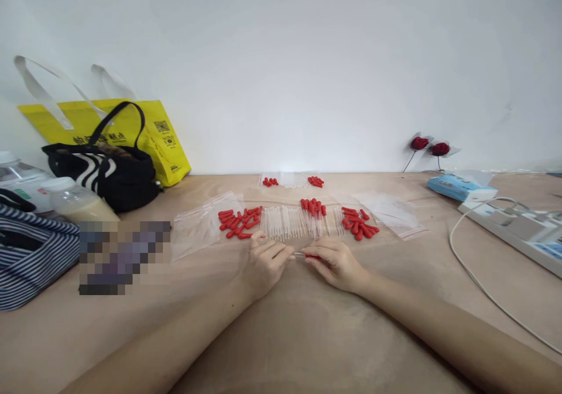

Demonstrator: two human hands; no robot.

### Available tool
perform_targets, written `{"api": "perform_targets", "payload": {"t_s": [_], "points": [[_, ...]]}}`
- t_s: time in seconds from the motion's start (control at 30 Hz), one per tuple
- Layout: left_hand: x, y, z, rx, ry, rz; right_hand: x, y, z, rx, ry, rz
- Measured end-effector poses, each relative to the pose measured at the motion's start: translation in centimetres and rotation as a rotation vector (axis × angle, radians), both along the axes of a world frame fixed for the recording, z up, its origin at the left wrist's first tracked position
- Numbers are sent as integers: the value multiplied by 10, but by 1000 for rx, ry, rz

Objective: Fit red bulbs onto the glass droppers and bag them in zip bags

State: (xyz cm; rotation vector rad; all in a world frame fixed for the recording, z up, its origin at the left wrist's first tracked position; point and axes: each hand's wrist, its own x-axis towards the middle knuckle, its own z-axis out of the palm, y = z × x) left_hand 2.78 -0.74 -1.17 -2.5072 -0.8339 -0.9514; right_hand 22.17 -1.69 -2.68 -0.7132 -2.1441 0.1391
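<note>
My left hand point(267, 262) pinches one end of a thin, clear dropper tube point(299, 254) low over the table. Facing it, my right hand point(336, 262) is closed on a red rubber bulb point(312, 257) at the tube's other end; fingers hide most of the bulb. Just beyond my hands lies a row of clear dropper tubes point(281, 223). To its right are several droppers with red bulbs point(313, 208) fitted on top. Loose red bulbs form a left pile point(239, 221) and a right pile point(359, 224).
Clear plastic bags lie at left point(197, 224) and right point(393, 212). A yellow bag point(171, 148), black bag point(118, 177), bottle point(79, 201) and striped bag point(35, 253) stand left. Right are a tissue pack point(461, 188), power strip point(518, 230) and white cable point(465, 271).
</note>
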Motion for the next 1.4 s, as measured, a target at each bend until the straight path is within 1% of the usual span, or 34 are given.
{"api": "perform_targets", "payload": {"t_s": [0.07,0.13,0.23,0.33,0.47,0.67,0.87,1.03,1.23,1.4], "points": [[0,0,1,24,34,-7,0,0,0,19,-7,-21],[0,1,1,59,60,-21,1,0,0,25,-22,-85],[0,1,2,93,81,-34,2,-1,2,28,-110,-193],[0,0,3,105,91,-41,1,-3,5,50,-188,-243],[1,-1,3,94,57,-52,0,-5,6,107,-170,-243],[2,-5,2,80,35,-63,-1,-7,7,177,-159,-169],[2,-6,2,98,47,-54,-4,-9,8,224,-174,-168],[3,-5,2,110,70,-37,-1,-5,9,227,-239,-196],[2,-2,0,78,96,-3,4,-3,11,200,-283,-279],[1,-1,-2,64,114,2,3,-3,9,134,-261,-272]]}}
